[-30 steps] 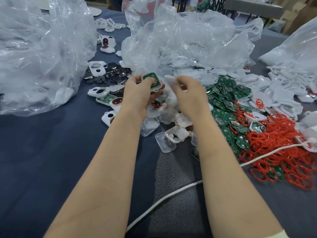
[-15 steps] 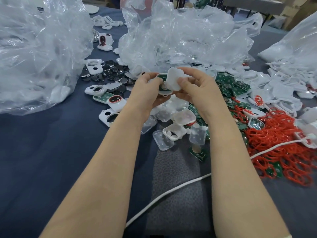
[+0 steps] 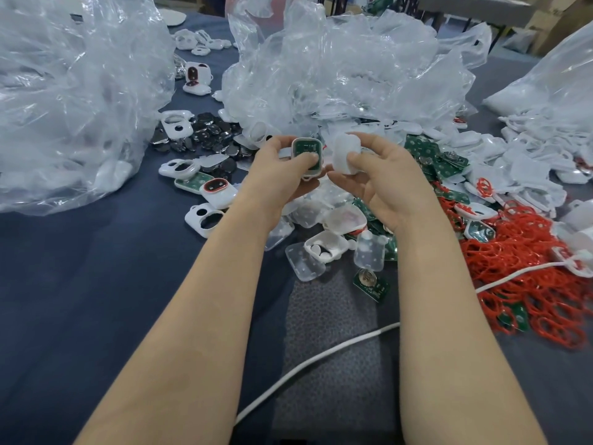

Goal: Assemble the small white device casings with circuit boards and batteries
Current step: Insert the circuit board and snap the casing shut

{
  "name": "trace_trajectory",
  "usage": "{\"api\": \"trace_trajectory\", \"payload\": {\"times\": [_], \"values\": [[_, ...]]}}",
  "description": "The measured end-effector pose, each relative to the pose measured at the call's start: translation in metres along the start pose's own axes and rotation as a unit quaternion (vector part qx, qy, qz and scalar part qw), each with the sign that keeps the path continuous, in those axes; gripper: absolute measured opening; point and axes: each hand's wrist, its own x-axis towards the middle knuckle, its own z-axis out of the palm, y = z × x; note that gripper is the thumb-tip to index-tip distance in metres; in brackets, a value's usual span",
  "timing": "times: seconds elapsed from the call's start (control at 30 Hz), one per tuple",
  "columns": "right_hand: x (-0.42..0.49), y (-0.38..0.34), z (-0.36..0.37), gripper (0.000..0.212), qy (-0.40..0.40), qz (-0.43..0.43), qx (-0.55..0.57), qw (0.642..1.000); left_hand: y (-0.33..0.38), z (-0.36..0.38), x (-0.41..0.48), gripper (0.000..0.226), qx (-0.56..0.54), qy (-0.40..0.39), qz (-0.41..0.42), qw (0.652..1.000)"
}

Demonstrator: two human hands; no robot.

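Above the table [image 3: 96, 284], our left hand [image 3: 279, 175] gripped the light, stiff casing half with board [image 3: 306, 155] by its edges, our right hand [image 3: 382, 178] pinching the pliable cover [image 3: 345, 154].

Hands 2 (left hand [image 3: 282, 175], right hand [image 3: 382, 181]); plastic bags [image 3: 64, 91] 3; cable [image 3: 353, 340] 1.

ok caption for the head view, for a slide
Left hand holds a white casing with a green circuit board, right hand a white cover beside it, above heaped parts.

Bare forearms, bare left hand [image 3: 278, 176], right hand [image 3: 382, 183].
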Motion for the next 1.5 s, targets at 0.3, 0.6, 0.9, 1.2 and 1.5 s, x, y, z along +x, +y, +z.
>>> {"api": "trace_trajectory", "payload": {"times": [0.3,0.6,0.9,1.2,1.5], "values": [[0.002,0.009,0.003,0.030,0.098,-0.085,-0.215,0.968,-0.001,0.002,-0.003,0.032,0.015,0.009,0.027,0.999],[0.006,0.012,0.002,0.020,0.121,-0.095,-0.255,0.955,0.001,0.003,-0.004,0.017,0.001,0.002,0.001,1.000],[0.005,0.013,0.001,0.017,0.129,-0.127,-0.294,0.938,0.003,0.004,-0.006,0.019,-0.014,0.007,-0.021,1.000],[0.007,0.022,-0.002,0.027,0.130,-0.130,-0.450,0.874,0.003,0.003,-0.006,0.017,-0.037,0.018,-0.033,0.999],[0.004,0.005,-0.005,0.012,0.089,-0.114,-0.094,0.985,0.001,0.004,-0.004,0.014,-0.041,0.020,-0.041,0.998]]}}
